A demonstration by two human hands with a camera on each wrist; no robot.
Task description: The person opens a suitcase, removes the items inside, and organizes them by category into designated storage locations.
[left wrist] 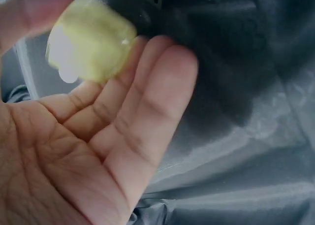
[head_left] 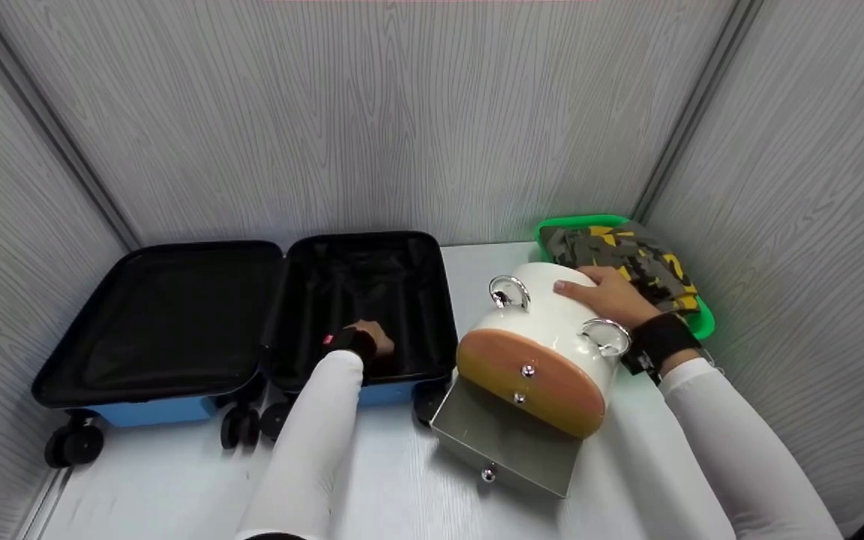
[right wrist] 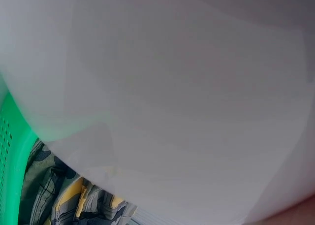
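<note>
Right now my left hand [head_left: 372,339] sits inside the open blue suitcase [head_left: 372,300], fingers [left wrist: 147,102] loosely pinching a small, light yellow-green block [left wrist: 91,38], while beside the suitcase my right hand [head_left: 604,296] lies open-fingered on the smooth, probably heavy white container [head_left: 552,322].

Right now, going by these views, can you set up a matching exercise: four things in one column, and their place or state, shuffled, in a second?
Things:
1. suitcase
2. pale yellow-green object
3. camouflage cloth
4. white container

Places or states:
A. lying in the green basket
B. lying open, black lining showing
C. right hand resting on top of it
D. pinched in the left hand over the lining

Pairs: 1-B, 2-D, 3-A, 4-C
</note>
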